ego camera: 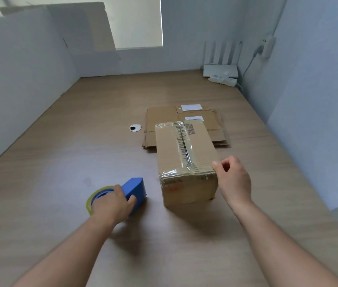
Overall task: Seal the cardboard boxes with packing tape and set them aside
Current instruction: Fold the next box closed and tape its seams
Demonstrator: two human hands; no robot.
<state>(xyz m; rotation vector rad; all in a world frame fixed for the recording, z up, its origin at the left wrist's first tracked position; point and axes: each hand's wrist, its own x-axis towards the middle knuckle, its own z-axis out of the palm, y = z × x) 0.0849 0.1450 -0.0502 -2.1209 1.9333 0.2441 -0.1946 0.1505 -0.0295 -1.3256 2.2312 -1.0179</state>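
- While my left hand (111, 204) is gripping the blue plastic tape dispenser with its roll of clear packing tape (135, 189), its fingers are curling over the body and the thumb is wrapping the near side. The dispenser is resting on the wooden tabletop (60, 162), well to the left of my right fingertips.
- My right hand (234, 179) is hovering at the near right top corner of the brown cardboard box with clear tape along its centre seam (184, 158). The fingers are curling inward and the thumb tip is touching the box edge, but I cannot tell whether they are pinching a tape end or nothing.
- The box is sitting just left of and beyond my right fingers, between my two hands, with its far end overlapping a stack of flattened brown cardboard (164, 121).
- I am judging it light and stiff, since it is small, its corners are square and its walls are not bulging.
- Glossy tape on top is looking slippery, so the bare cardboard sides are promising better purchase.
- I am planning to take it with fingers flat on the two long side walls, low down, and to lift it level, because hard squeezing could dent the panels.
- Wrinkled tape just left of my right thumb is looking loose, so it may need pressing down first.
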